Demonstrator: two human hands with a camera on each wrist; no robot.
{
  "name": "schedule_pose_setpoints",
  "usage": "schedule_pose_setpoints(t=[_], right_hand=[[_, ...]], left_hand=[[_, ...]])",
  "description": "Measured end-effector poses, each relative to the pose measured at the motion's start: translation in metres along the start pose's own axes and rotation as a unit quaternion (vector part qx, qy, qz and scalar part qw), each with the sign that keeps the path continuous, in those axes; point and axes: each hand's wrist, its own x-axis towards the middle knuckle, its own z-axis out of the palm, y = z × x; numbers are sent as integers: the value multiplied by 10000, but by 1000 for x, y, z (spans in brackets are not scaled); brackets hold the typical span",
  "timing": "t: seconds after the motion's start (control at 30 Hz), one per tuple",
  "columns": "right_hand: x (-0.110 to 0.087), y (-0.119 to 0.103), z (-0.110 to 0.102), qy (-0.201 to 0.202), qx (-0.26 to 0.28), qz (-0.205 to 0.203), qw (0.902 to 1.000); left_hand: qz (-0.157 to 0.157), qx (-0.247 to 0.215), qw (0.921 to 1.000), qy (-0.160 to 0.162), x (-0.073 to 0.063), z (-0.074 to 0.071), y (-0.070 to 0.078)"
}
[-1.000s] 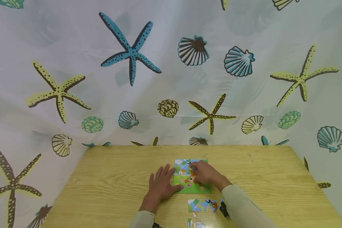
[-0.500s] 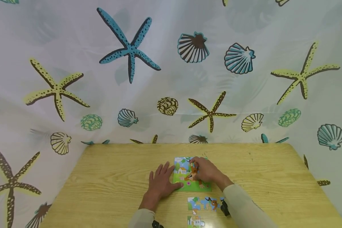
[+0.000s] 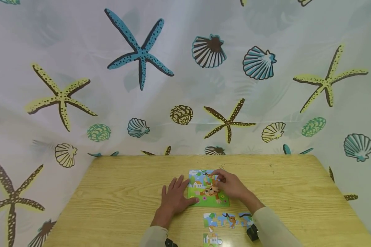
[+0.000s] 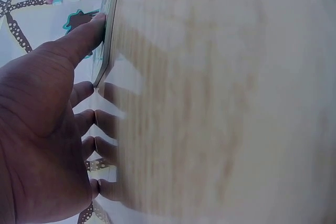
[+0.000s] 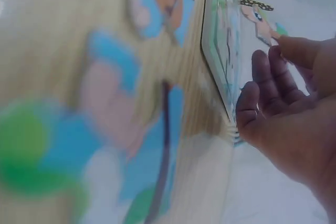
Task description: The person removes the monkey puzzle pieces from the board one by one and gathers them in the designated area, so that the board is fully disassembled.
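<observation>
A picture puzzle board (image 3: pixel 201 202) with a cartoon monkey, a house and grass lies on the table. My right hand (image 3: pixel 232 187) is over its upper right part. Between thumb and fingertips it pinches a puzzle piece (image 5: pixel 258 24), seen raised off the board in the right wrist view. My left hand (image 3: pixel 174 199) lies to the left of the board, fingers spread on the table. Its thumb (image 4: pixel 86 38) rests on the board's near left edge.
Several loose puzzle pieces lie in front of the board: a green and blue one (image 3: pixel 209 221), one with a brown animal (image 3: pixel 232 221), one with a dark branch (image 3: pixel 245 216) and a house piece (image 3: pixel 211 239). A patterned cloth (image 3: pixel 185 85) hangs behind the wooden table (image 3: pixel 126 192).
My right hand has shifted right and come up with the piece, uncovering the monkey's face. A loose piece by the right sleeve now shows more. The left hand stays put.
</observation>
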Motion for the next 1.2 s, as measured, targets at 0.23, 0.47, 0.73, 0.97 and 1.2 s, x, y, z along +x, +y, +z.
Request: schedule_pose_setpoints(t=[0.23,0.47,0.73,0.97,1.2], right_hand=[[-43,9,-14,-516,63,-303,9982],[-89,11,-17,-1372,384,-425,9889],[-115,10,-6,-1603,348,-378,9857],[-121,7,2,-1407,-292,-541,9881],[-117,6,1,-1120,-698,-634,9892]], left_hand=[[48,-45,10000,41,-1,0,0],[39,-158,9998,92,-3,1,-1],[17,-231,9997,115,-4,1,-2],[62,-285,9995,142,-4,-1,1],[66,-256,9996,123,-3,0,1]])
